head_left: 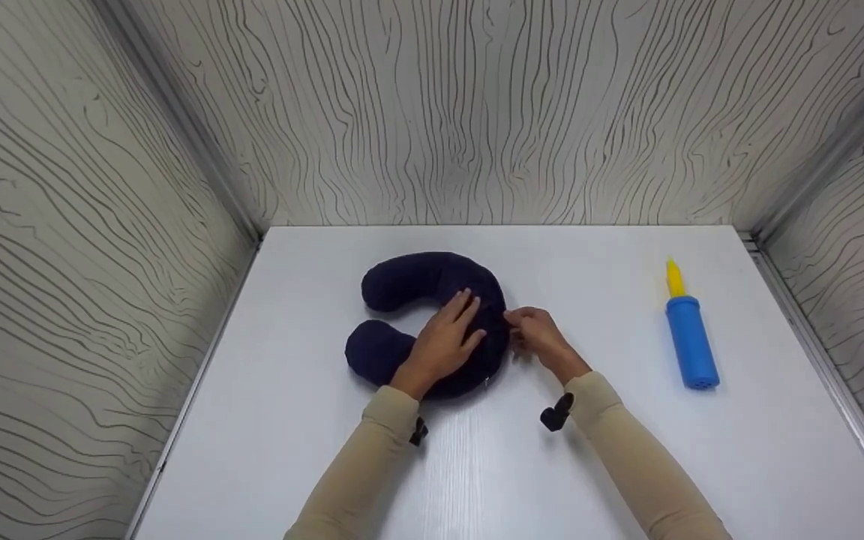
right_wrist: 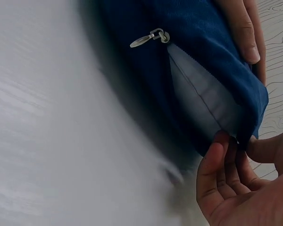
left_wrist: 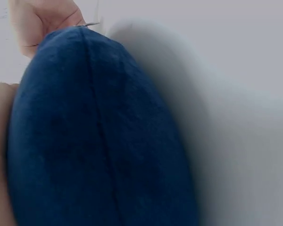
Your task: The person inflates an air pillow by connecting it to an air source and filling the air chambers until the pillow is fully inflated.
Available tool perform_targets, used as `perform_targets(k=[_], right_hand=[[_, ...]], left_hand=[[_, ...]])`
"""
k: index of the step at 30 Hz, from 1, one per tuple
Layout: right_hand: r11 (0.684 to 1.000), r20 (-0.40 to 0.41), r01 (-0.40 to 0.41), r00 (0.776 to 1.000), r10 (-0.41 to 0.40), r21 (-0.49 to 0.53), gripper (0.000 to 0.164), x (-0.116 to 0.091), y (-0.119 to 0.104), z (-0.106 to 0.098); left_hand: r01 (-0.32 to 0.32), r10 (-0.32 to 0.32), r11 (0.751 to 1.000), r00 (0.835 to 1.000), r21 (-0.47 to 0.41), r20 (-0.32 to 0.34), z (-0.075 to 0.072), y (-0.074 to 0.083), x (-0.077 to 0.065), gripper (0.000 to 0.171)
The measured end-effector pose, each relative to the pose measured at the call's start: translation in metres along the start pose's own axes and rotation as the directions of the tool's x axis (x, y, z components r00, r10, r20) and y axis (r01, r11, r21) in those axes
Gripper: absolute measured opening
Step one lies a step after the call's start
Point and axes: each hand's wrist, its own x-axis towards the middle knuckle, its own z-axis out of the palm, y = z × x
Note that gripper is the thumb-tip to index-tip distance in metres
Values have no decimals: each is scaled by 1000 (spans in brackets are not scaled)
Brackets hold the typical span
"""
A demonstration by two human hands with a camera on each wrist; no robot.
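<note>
A dark blue U-shaped neck pillow (head_left: 402, 277) lies on the white table with its gap to the left. My left hand (head_left: 443, 339) rests on top of it, fingers extended over the curve. At the pillow's right edge, my right hand (head_left: 542, 335) pinches the cover's fabric between thumb and curled fingers. The right wrist view shows the cover's zipper undone there, its silver zipper pull (right_wrist: 141, 41) at the upper end of the slit. Through the slit a white inner cushion (right_wrist: 193, 84) with a seam shows, and my right fingertips (right_wrist: 221, 139) are at the slit's lower end.
A blue hand pump (head_left: 692, 341) with a yellow nozzle (head_left: 674, 277) lies on the right side of the white table (head_left: 597, 270). Wood-patterned panels (head_left: 477, 112) wall the table at the back and both sides.
</note>
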Motion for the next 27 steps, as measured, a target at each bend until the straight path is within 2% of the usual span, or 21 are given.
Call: perform_targets(k=[4,9,12,16,19,22,24,27], right_hand=[[998,-34,11,999,-13,-69,33,-6,4,-5],[972,2,109,994,-111,-208,27,-14,14,-10],[939,58,197,980,-188,-281,25,-22,18,-11],[874,156,305,952,-265,-379,21,-32,20,-10],[826,248,372,925,-289,-424,18,-38,22,-4],[800,313,412,903,-295,-436,22,-44,25,6],[788,308,421,901,-306,-449,26,-47,27,14],[759,252,429,903,-348,-489,32,-52,29,26]], left_hand=[[17,-9,988,999,153,-52,2,17,-2,53],[79,-82,973,997,219,8,9,33,-7,64],[82,-95,971,994,227,49,12,30,-7,70],[42,-57,976,996,214,65,13,21,-3,67],[15,-32,980,996,201,82,11,14,0,64],[-16,-4,983,994,184,105,10,7,3,62],[-39,19,984,993,173,116,10,2,5,62],[-73,51,982,991,172,128,9,-5,7,62]])
